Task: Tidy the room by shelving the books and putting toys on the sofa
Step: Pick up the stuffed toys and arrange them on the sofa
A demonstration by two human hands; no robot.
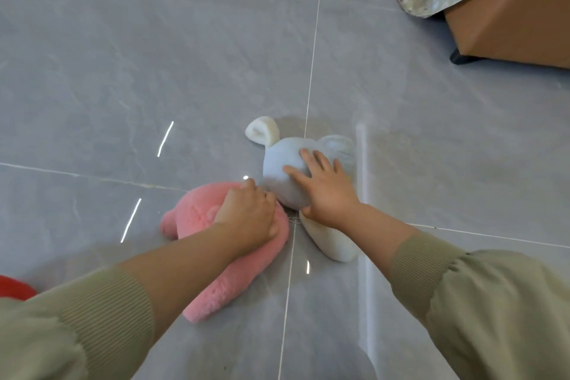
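You're gathering toys off the floor (154, 71): left hand (246, 213) clenching the pink toy (197, 216), right hand (324, 188) spread on the rabbit (277, 170) (needing closing next).

— How are the arms placed?
— Both reach forward and down, drawing together toward the middle. The forearms are bare. The olive-green ribbed-cuff left sleeve (101, 318) and the matching right sleeve (431, 271) end well short of the wrists.
— The left hand?
— The left hand (246, 213) is knuckles up, fingers curled down into the pink fluffy plush toy (191, 213), gripping it.
— And the right?
— The right hand (324, 185) lies palm down, its fingers (308, 157) spread and nearly straight over the round head of the white soft plush toy (277, 163). The hands are near each other, not touching.
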